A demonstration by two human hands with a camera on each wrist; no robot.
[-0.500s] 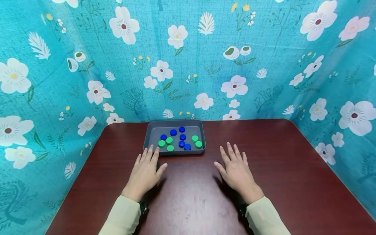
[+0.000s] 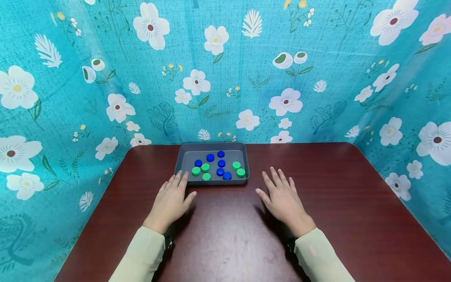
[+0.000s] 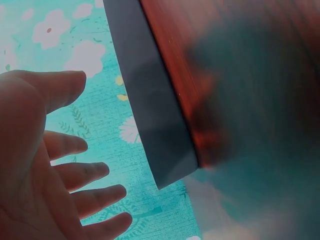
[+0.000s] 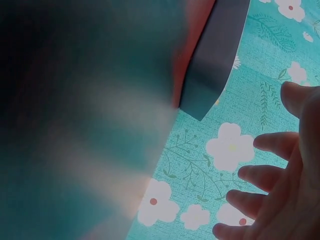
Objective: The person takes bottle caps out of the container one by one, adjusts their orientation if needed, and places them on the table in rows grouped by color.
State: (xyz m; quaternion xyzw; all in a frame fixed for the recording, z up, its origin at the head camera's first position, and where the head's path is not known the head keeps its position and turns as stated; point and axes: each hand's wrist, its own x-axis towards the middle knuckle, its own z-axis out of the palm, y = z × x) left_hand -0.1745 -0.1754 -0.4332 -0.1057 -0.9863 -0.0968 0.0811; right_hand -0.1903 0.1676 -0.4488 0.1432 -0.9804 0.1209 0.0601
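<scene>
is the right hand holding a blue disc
No, the right hand holds nothing, and the blue discs lie in the gray tray.

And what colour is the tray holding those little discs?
The tray is dark grey, seen best in the head view.

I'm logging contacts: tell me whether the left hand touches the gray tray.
Apart. In the head view the left hand appears to overlap the gray tray, but the left wrist view shows curtain between the fingertips and the tray's wall.

The left hand has its fingers spread near a dark tray. Flowered turquoise cloth shows behind both.
</scene>
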